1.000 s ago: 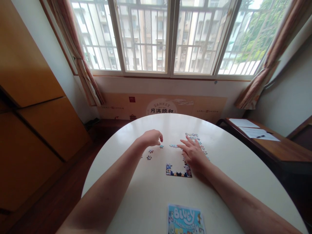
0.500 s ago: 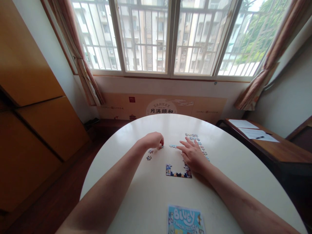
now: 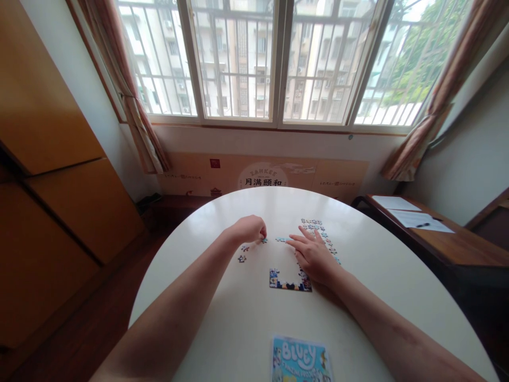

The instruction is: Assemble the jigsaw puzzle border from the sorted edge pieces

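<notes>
My left hand (image 3: pixel 253 229) is closed, with its fingertips on a small puzzle piece (image 3: pixel 264 241) lying on the white table. Two loose pieces (image 3: pixel 242 259) lie just below its wrist. My right hand (image 3: pixel 314 254) rests with fingers spread, its index fingertip at a short joined strip of pale blue pieces (image 3: pixel 280 240). Under and beside its palm is a partly joined puzzle (image 3: pixel 290 286), a U-shaped frame with a dark lower edge. Rows of loose pieces (image 3: pixel 312 221) lie beyond and to the right of the right hand, partly hidden by it.
A blue Bluey picture card (image 3: pixel 301 361) lies near the front of the round white table (image 3: pixel 234 329). To the right, a brown desk (image 3: pixel 473 248) holds papers (image 3: pixel 421 220) and a dark pen-like item. Wooden cabinets stand at left, and windows and a printed box are behind.
The right hand's fingers have shifted slightly left and spread a little more. The left hand has barely moved, and more of the piece at its fingertips shows.
</notes>
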`<state>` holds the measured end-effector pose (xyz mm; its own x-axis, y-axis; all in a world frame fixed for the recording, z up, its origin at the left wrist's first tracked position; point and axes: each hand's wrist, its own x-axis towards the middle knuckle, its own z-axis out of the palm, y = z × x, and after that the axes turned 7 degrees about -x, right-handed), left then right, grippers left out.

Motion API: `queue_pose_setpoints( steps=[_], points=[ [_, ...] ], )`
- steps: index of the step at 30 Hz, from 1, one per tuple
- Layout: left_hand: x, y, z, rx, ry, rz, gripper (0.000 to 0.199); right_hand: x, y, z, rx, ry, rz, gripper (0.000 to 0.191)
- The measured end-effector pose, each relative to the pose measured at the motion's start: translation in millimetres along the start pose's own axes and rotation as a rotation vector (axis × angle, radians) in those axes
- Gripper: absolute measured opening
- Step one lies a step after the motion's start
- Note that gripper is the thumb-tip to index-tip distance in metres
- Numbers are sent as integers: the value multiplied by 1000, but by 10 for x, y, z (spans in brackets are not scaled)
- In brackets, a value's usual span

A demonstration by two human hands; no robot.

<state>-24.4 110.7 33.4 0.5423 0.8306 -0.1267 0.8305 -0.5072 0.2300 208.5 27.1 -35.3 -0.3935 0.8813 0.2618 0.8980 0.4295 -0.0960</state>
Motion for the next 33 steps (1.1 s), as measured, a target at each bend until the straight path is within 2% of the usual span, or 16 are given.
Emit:
queue_pose_setpoints(
  steps=[18, 26, 33],
  points=[
    [28, 40, 59, 73, 43, -60, 16, 5, -43, -26, 15, 7, -31, 43],
    [20, 39, 86, 89, 72, -43, 18, 13, -51, -16, 14, 4, -43, 43],
    [62, 71, 204, 59, 136, 41, 21, 13, -74, -46, 17, -34, -42, 47]
  ],
)
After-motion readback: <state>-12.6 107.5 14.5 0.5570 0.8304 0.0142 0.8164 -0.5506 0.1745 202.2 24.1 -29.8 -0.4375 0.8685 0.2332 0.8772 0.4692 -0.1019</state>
